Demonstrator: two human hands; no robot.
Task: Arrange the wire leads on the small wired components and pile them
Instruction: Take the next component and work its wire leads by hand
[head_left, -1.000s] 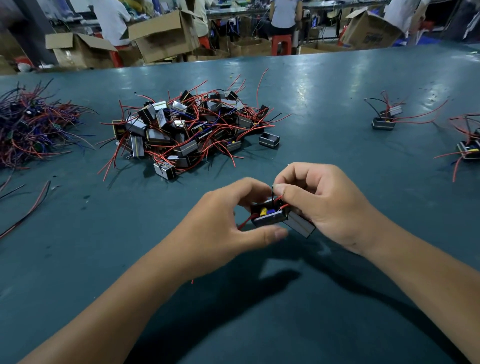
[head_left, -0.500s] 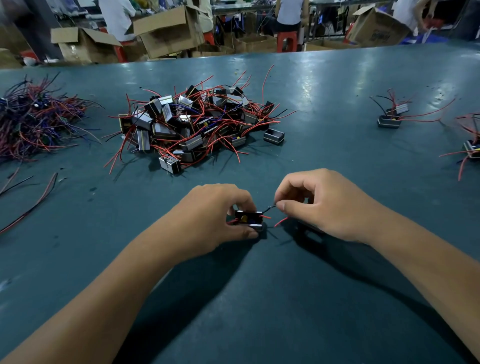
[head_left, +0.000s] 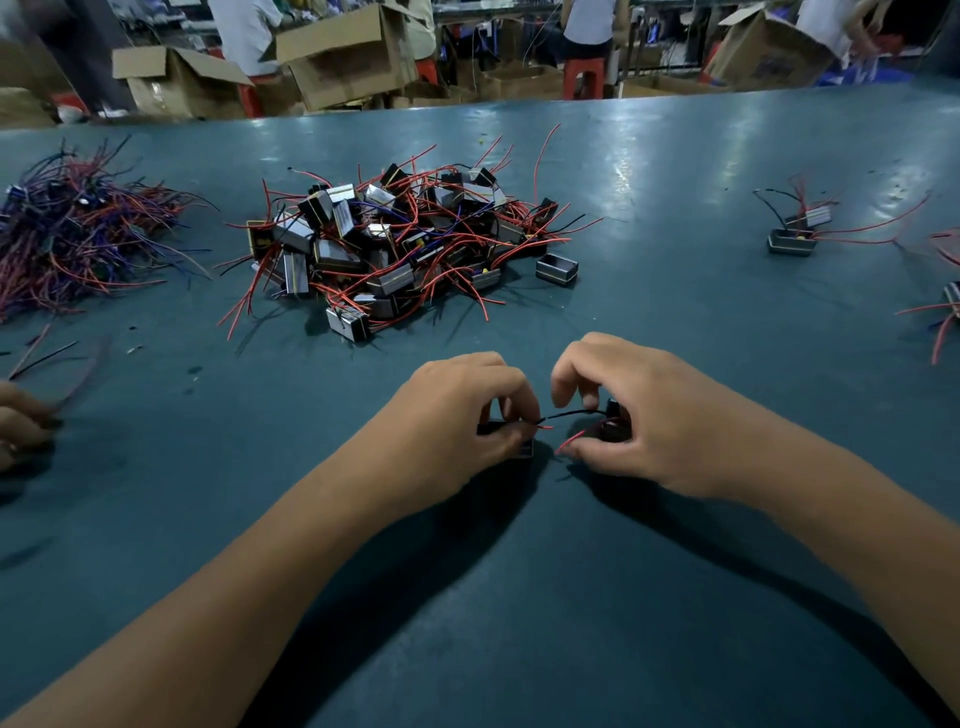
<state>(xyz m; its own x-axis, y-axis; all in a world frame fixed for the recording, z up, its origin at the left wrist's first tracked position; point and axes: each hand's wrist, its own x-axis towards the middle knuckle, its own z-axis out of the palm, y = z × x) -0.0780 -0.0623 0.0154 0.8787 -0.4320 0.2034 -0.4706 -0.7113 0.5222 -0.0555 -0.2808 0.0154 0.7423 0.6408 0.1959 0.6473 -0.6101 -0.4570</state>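
A small black boxy wired component (head_left: 511, 441) is pinched on the dark teal table (head_left: 675, 322) by the curled left hand (head_left: 457, 415). Its thin black lead (head_left: 571, 414) is stretched toward 3 o'clock into the right hand (head_left: 639, 410), whose fingers are curled round a second dark component (head_left: 609, 428). At 11 o'clock a pile of grey boxy components with red leads (head_left: 405, 249) is seen; one open grey casing (head_left: 557, 270) lies just beside it.

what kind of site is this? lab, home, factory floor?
Most likely a factory assembly floor. A large heap of small wired components sits on a long green worktable, a second bundle of loose wires lies at far left, and open cardboard cartons stand behind among other workers.
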